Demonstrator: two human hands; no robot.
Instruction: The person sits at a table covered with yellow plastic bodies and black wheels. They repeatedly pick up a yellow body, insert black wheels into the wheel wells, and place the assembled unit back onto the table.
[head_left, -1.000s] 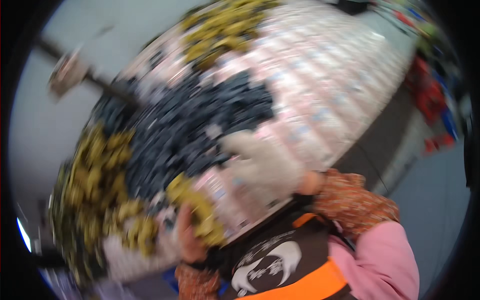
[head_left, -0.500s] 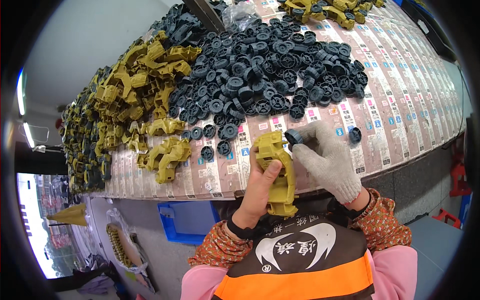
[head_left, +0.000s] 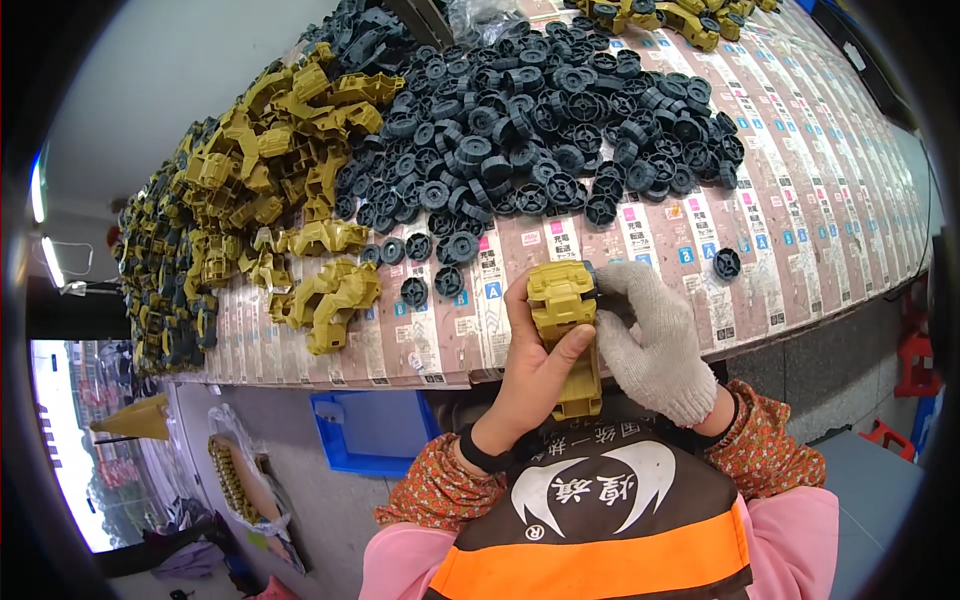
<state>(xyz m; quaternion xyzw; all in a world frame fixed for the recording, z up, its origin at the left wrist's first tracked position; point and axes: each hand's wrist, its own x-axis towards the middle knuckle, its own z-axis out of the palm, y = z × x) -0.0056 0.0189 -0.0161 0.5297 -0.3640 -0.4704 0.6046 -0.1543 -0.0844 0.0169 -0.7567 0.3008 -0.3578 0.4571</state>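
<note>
I'm holding a yellow shell (head_left: 560, 288) at the table's near edge (head_left: 780, 322).
My left hand (head_left: 525, 385) is gripping it; my gloved right hand (head_left: 655, 345) is pinching a mostly hidden dark wheel (head_left: 591, 279) at its far right.

The left forearm (head_left: 440, 488) and right forearm (head_left: 765, 440) are angled inward from below, and the hands are brought close together before the torso. The bare left hand (head_left: 535, 375) is curled in a firm grip, its thumb (head_left: 570, 348) laid across the front. The gloved right hand (head_left: 655, 345) is turned leftward, its fingers bent, the tips partly hidden.
</note>
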